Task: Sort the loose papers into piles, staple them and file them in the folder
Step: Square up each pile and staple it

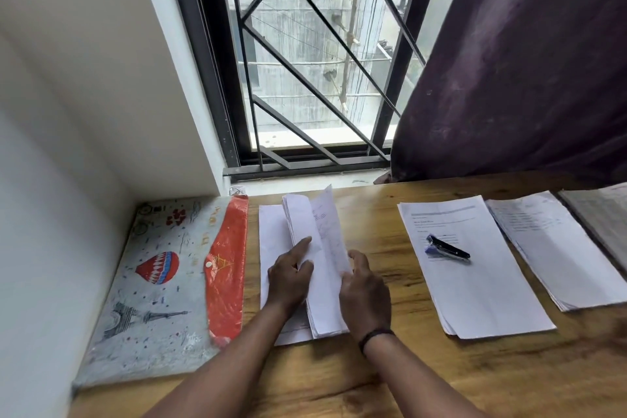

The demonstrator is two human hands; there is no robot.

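Observation:
A sheaf of white papers [322, 268] lies in front of me on the wooden table [373, 377], partly lifted and fanned, resting over a flat sheet [271, 234]. My left hand [290, 277] holds the sheaf's left side, index finger stretched out on the top page. My right hand [364, 295] grips the raised right edge of the pages. A second pile of printed sheets [481, 288] lies to the right with a blue and black stapler [448, 249] on top. A third pile [559, 248] lies further right. The folder [159, 285], grey with a red flap, lies at the left.
A white wall [51, 180] borders the table on the left. A barred window [315, 61] stands behind the table, and a dark purple curtain [526, 61] hangs over its back right edge. Another paper stack [604, 210] shows at the far right.

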